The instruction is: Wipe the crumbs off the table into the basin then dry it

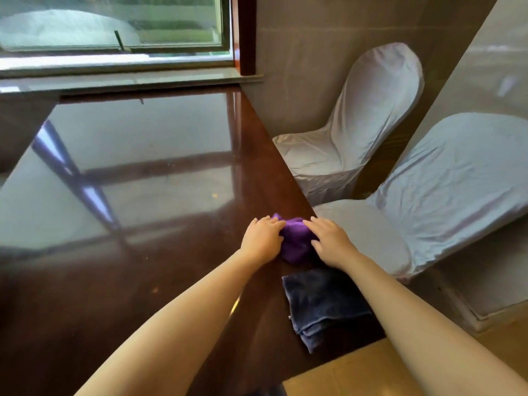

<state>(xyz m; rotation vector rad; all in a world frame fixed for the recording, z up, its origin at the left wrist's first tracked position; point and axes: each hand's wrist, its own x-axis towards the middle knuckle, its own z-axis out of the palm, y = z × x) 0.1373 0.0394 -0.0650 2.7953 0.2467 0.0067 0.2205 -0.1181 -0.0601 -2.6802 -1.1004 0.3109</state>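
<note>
A bunched purple cloth lies near the right edge of the glossy dark brown table. My left hand presses on its left side and my right hand on its right side, fingers curled onto the fabric. Just behind my right forearm, a folded dark blue cloth rests flat at the table's right edge. A few small crumbs dot the tabletop. No basin is in view.
Two chairs in pale grey covers stand right of the table, one far and one near. A window with a stone sill runs along the table's far end. Wooden floor shows at lower right.
</note>
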